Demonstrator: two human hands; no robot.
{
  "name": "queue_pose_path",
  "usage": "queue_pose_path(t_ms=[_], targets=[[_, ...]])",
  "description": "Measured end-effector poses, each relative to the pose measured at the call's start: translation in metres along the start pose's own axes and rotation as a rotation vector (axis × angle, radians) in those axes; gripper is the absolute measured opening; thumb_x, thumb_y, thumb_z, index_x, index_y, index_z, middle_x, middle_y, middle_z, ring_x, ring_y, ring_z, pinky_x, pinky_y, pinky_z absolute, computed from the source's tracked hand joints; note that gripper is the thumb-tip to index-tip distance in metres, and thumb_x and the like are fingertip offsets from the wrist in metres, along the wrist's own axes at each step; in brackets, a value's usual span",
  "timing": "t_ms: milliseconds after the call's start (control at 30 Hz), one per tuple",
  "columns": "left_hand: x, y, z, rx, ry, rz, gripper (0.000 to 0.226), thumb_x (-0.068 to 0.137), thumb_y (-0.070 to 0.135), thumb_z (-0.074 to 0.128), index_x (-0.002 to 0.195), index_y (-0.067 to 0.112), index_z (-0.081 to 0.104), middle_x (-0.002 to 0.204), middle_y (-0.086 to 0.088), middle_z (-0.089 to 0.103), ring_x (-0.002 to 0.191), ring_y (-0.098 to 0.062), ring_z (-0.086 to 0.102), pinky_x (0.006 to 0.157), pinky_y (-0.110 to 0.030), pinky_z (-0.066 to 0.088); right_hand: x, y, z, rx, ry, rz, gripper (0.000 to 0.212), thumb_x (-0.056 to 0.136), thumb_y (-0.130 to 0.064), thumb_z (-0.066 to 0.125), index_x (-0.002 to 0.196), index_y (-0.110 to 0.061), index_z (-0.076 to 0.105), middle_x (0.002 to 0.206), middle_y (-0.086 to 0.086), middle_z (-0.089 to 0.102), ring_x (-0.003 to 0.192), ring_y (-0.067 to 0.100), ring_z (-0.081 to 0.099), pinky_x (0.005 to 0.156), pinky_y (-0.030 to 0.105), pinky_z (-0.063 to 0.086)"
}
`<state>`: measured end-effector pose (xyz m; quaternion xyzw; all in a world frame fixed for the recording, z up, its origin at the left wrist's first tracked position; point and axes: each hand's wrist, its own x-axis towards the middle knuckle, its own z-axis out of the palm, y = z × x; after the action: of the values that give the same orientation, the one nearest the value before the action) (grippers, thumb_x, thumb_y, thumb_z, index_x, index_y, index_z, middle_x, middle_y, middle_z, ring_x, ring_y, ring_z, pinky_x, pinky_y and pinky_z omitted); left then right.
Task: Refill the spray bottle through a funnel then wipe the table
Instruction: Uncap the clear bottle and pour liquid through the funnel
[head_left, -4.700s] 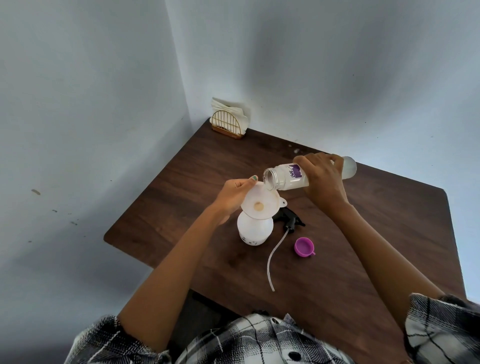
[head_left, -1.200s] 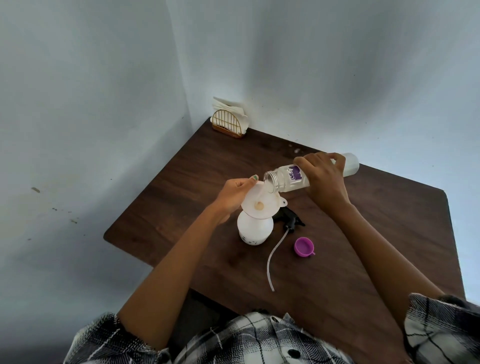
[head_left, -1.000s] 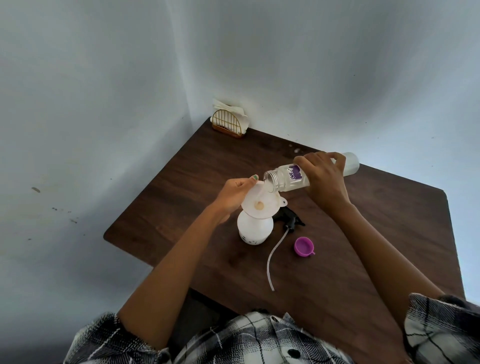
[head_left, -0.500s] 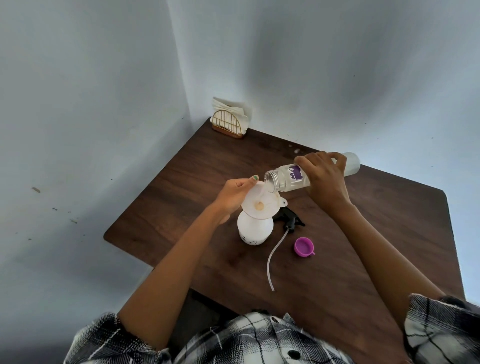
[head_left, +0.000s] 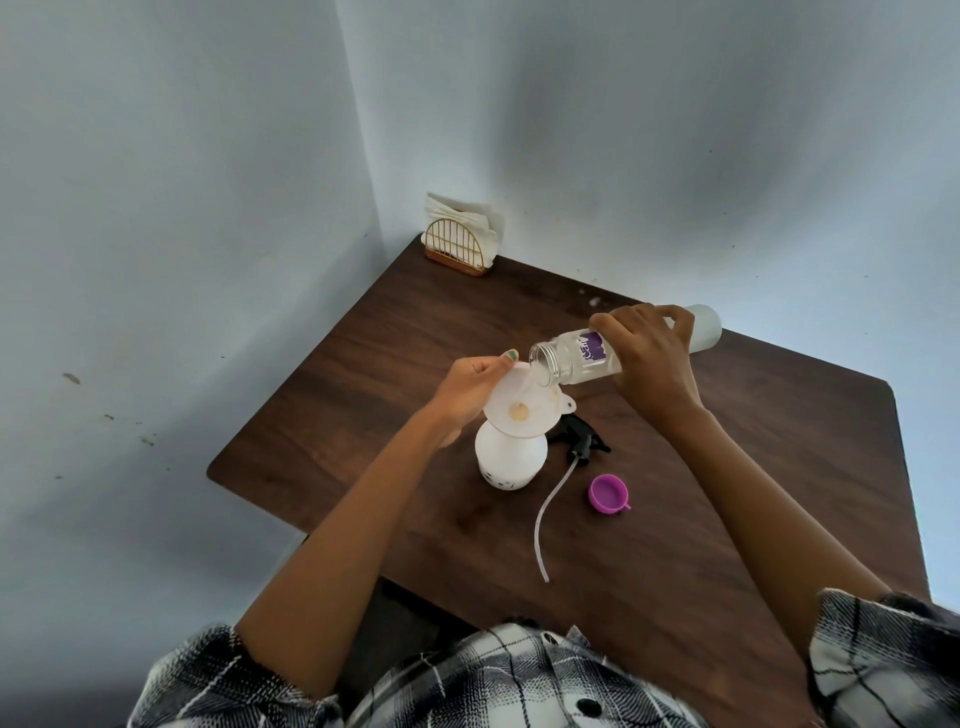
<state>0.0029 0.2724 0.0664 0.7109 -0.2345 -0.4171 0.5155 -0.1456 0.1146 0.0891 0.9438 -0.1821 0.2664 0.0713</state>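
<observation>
A round white spray bottle (head_left: 508, 461) stands on the dark wooden table (head_left: 753, 467) with a white funnel (head_left: 524, 408) in its neck. My left hand (head_left: 467, 387) pinches the funnel's left rim. My right hand (head_left: 649, 364) grips a clear refill bottle (head_left: 576, 358) with a purple label, tipped nearly flat, its open mouth over the funnel. A thin stream of liquid runs into the funnel. The black sprayer head (head_left: 579, 440) with its white tube (head_left: 548, 514) lies to the right of the spray bottle.
A purple cap (head_left: 608, 493) lies open side up near the tube. A gold wire napkin holder (head_left: 460, 247) with white napkins stands in the far corner against the walls. The table's left edge runs close behind the spray bottle.
The refill bottle's far end has risen a little since the earliest frame, so it tips more steeply. Both hands keep their places.
</observation>
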Motion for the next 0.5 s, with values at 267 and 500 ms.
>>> queue_pose_path(t_ms=[267, 500], targets=[[-0.0019, 0.0007, -0.0003, -0.014, -0.012, 0.008, 0.044, 0.096, 0.042, 0.047, 0.104, 0.003, 0.068, 0.095, -0.007, 0.062, 0.082, -0.016, 0.054, 0.067, -0.024, 0.043, -0.0007, -0.0009, -0.0002, -0.001, 0.010, -0.007, 0.045, 0.065, -0.006, 0.079, 0.102, -0.015, 0.056, 0.095, 0.008, 0.065, 0.090, 0.031, 0.061, 0.085, 0.049, 0.036], [-0.0031, 0.0022, -0.0005, -0.016, -0.024, 0.001, 0.037, 0.097, 0.041, 0.047, 0.097, 0.010, 0.067, 0.089, -0.001, 0.062, 0.079, -0.012, 0.055, 0.067, -0.022, 0.043, 0.0000, -0.0017, -0.0007, -0.004, 0.000, -0.009, 0.051, 0.064, -0.007, 0.081, 0.103, -0.018, 0.051, 0.097, 0.007, 0.065, 0.092, 0.030, 0.061, 0.086, 0.049, 0.036]])
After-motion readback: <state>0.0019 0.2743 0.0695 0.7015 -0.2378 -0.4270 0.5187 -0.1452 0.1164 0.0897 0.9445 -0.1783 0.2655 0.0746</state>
